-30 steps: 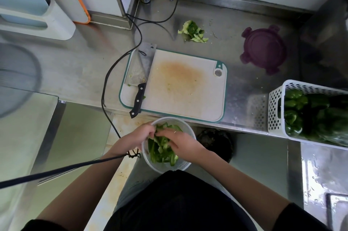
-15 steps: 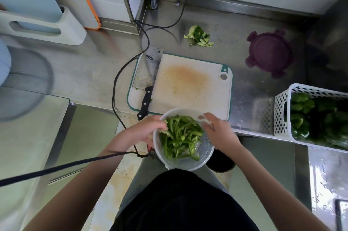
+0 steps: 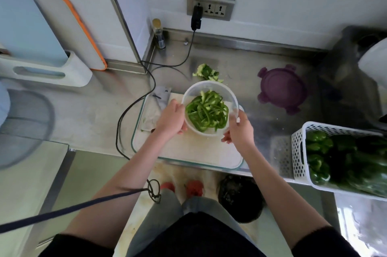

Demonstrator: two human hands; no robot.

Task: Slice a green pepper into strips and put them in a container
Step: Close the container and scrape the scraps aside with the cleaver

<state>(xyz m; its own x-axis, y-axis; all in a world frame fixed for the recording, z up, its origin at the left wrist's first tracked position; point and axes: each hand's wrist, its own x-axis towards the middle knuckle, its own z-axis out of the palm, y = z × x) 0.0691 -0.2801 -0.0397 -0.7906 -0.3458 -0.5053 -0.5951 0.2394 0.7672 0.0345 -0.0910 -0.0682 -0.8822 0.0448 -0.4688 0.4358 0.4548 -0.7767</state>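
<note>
Both my hands hold the clear container [image 3: 210,108] between them: my left hand [image 3: 170,119] curls round its left wall, and my right hand [image 3: 238,130] cups the near right side, thumb up at the rim. Inside it lies a loose heap of green pepper strips [image 3: 206,113], so the slicing looks finished to me. I carry the container above the far half of the cutting board [image 3: 188,150], though I cannot tell whether its base touches the board. What matters next, I judge, is the purple lid [image 3: 281,89]: it lies on the counter to the right of the container, near the far edge, and my right hand is the nearer one. Pepper scraps [image 3: 206,72] sit just beyond the container's far rim.
</note>
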